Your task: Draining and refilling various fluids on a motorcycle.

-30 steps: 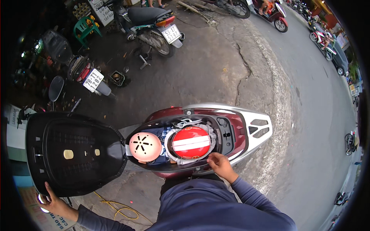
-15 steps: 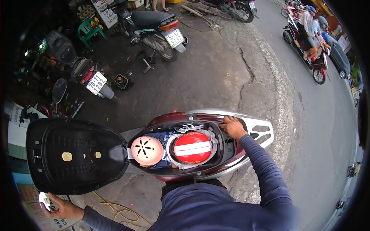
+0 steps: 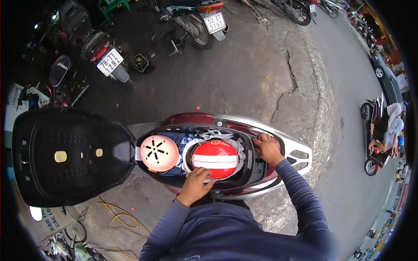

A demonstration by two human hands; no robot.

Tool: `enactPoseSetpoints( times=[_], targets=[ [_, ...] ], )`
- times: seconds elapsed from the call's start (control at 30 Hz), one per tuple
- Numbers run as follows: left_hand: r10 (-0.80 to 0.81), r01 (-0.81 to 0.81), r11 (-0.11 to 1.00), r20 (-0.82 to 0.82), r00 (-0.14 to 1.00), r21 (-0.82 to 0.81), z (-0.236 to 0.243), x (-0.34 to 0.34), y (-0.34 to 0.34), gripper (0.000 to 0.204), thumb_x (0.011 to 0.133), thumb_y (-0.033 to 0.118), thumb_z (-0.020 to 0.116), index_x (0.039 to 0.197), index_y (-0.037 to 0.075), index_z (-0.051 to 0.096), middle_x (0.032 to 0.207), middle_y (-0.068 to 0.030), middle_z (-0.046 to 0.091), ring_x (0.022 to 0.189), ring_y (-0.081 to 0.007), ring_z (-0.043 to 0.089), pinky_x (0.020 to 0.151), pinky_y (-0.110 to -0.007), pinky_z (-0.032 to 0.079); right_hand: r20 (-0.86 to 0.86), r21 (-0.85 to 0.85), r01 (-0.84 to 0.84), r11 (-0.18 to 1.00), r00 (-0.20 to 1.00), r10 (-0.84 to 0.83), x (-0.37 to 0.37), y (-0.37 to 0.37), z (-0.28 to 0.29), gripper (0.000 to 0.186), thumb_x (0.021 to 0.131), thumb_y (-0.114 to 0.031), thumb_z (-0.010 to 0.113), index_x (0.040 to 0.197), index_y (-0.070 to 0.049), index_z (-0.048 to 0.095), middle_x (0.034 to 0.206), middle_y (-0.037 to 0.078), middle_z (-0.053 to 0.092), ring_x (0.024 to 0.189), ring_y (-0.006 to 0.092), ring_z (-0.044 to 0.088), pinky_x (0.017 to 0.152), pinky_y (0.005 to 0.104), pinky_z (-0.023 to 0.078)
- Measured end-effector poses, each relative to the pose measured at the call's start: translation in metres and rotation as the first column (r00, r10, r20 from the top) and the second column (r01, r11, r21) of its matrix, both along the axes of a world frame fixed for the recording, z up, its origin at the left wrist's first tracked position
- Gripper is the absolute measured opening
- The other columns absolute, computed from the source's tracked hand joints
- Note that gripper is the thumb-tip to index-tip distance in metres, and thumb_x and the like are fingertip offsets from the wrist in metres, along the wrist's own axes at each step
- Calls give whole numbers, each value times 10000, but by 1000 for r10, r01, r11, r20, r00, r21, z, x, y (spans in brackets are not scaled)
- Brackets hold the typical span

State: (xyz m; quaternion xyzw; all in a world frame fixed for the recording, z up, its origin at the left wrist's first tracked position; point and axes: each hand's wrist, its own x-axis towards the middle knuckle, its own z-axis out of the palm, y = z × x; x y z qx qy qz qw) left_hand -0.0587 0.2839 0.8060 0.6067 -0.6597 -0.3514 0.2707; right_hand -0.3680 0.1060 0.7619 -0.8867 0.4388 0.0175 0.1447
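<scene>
A dark red scooter [image 3: 187,118] stands before me with its seat [image 3: 78,143] swung up to the left, underside showing. In the storage compartment lie a pink helmet [image 3: 159,153] with black slots and a red helmet [image 3: 215,154] with white stripes. Folded patterned cloth [image 3: 185,141] is under and between them, and a white strap or cord lies behind the red one. My left hand [image 3: 196,186] is at the red helmet's near rim, fingers bent against it. My right hand [image 3: 267,148] curls its fingers over the compartment rim at the right end, by the silver rear rack [image 3: 300,158].
Parked motorbikes [image 3: 202,26] stand at the back, with metal parts [image 3: 140,63] on the ground near them. A yellow hose [image 3: 117,217] lies at the near left. On the right runs the street, where a scooter with riders [image 3: 383,135] and a grey car [image 3: 387,78] pass.
My left hand has let go of the round mirror at the far left and come to the red helmet. The right hand stays on the rim. The view has shifted; the riders have moved nearer.
</scene>
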Motion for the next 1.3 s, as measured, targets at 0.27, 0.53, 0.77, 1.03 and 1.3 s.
enactPoseSetpoints(
  times=[0.27, 0.53, 0.77, 1.03, 1.3],
  targets=[
    [-80, 100, 994, -305, 949, 51, -86, -139, -30, 366, 806, 183, 695, 1112, 16, 586, 1125, -160, 568, 1049, -357, 558, 895, -446, 455, 56, -55, 171, 984, 984, -168, 19, 7, -5, 441, 707, -70, 663, 1137, -125, 578, 1026, 157, 509, 1008, 367, 532, 826, 500, 461],
    [-36, -30, 981, -332, 943, -194, -120, -179, 7, 440, 789, 193, 705, 1173, 34, 562, 1238, -154, 498, 1180, -340, 477, 959, -479, 381, 85, -161, 133, 978, 989, -121, 17, 16, -6, 451, 742, 0, 647, 1184, -88, 664, 985, 123, 551, 926, 326, 559, 826, 413, 445],
    [-26, -65, 964, -334, 942, -258, -133, -174, 10, 399, 776, 176, 704, 1118, 10, 582, 1227, -177, 487, 1179, -352, 464, 958, -502, 358, 0, -193, 88, 977, 996, -89, 20, 22, -24, 332, 783, -10, 629, 1114, -20, 651, 973, 147, 572, 936, 348, 582, 841, 437, 447],
    [22, -116, 948, -302, 953, -297, -127, -175, 10, 399, 740, 147, 721, 1093, 27, 579, 1192, -153, 510, 1155, -342, 482, 948, -479, 367, 78, -220, 67, 973, 996, -51, 13, 20, -21, 379, 768, -28, 627, 1144, -75, 624, 1011, 141, 564, 1023, 352, 559, 873, 451, 443],
    [104, -165, 943, -216, 971, -288, -115, -183, 12, 340, 720, 120, 737, 1028, 52, 611, 1130, -122, 553, 1131, -333, 508, 966, -458, 378, 85, -306, 11, 952, 996, 16, -7, 23, -31, 442, 767, -90, 644, 1206, -122, 676, 947, 78, 554, 946, 278, 549, 823, 413, 423]
  ],
)
